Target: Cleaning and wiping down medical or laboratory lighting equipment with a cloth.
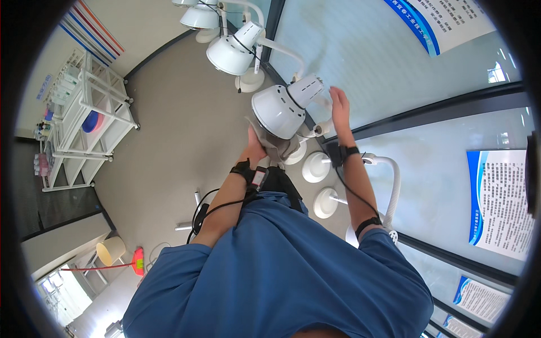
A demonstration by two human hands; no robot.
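A white floor lamp with a dome-shaped head (278, 112) is in front of me, its narrow back end tilted up to the right. My left hand (255, 147) is at the near left of the dome and holds a grey-brown cloth (271, 145), which hangs against the lamp's lower rim. Part of the left fingers is hidden behind the cloth. To the right of the lamp's back end, my right hand (340, 110) is raised with its fingers stretched out. It holds nothing and appears apart from the lamp.
More white lamps (231, 53) stand in a row ahead, along the glass partition (338, 45). Round lamp bases (316, 167) and a flexible lamp arm (393, 191) are close to my right forearm. White trolleys (84, 112) with bottles and basins line the left wall.
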